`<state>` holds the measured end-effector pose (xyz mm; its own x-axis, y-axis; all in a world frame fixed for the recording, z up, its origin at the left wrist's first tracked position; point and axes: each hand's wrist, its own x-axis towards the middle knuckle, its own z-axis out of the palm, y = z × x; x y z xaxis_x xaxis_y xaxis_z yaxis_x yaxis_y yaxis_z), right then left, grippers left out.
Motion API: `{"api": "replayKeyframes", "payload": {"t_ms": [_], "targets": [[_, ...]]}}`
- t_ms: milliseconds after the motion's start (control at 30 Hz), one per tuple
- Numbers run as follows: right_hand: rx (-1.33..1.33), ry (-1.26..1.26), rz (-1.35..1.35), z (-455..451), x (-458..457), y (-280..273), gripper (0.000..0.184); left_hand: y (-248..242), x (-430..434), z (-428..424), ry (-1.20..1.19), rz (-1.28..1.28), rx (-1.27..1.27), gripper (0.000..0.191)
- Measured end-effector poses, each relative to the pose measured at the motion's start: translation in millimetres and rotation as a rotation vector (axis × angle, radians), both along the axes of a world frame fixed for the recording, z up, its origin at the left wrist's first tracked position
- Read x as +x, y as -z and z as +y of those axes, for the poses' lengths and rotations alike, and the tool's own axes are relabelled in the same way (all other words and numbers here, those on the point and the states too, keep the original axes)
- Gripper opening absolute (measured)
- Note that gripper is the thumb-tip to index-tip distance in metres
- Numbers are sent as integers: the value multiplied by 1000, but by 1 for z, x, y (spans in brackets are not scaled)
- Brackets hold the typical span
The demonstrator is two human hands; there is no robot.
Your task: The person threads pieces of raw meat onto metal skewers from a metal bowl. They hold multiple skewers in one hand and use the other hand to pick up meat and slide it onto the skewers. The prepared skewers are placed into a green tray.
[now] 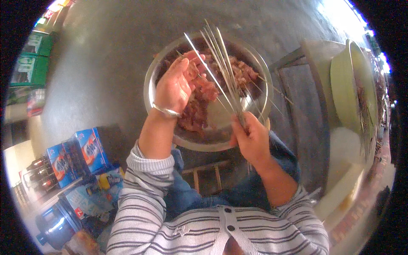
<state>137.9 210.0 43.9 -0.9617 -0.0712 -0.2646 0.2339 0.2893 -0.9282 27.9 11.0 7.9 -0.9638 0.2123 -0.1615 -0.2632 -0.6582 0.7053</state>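
Observation:
My right hand (250,135) is closed around a bundle of thin metal skewers (228,73) that fan out upward over a wide metal basin (149,75). My left hand (177,83), with a bangle at the wrist, is raised over the basin's left side, palm turned inward and fingers curled against a piece of raw meat (193,70). Part of a skewer shows by that meat, and the fingers hide how it is held. More raw meat (194,114) lies in the basin, with meat on skewers (244,75) at its right side, their ends crossing the rim.
At the right stands a green plastic basin (341,86) with skewers in it. Blue boxes (91,149), a crate of bottles (41,173) and a large blue water bottle (57,223) are at lower left. Green crates (28,68) stand at upper left.

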Motion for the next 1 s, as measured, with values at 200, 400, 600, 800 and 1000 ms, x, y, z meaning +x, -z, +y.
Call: {"api": "replayKeyframes", "payload": {"t_ms": [200,400,600,800,1000], "targets": [[-51,29,-32,4,-1,2,13,5,6,7,139,-1,-45,38],[-136,148,-32,16,-11,-4,13,13,23,14,833,383,-1171,26],[-158,154,-28,18,-10,-6,12,21,47,33,1164,531,-1441,25],[-138,157,-34,17,-11,-6,12,-12,53,27,1058,521,-1176,20],[-140,163,4,15,-11,-1,13,-26,61,19,1029,509,-1129,22]]}}
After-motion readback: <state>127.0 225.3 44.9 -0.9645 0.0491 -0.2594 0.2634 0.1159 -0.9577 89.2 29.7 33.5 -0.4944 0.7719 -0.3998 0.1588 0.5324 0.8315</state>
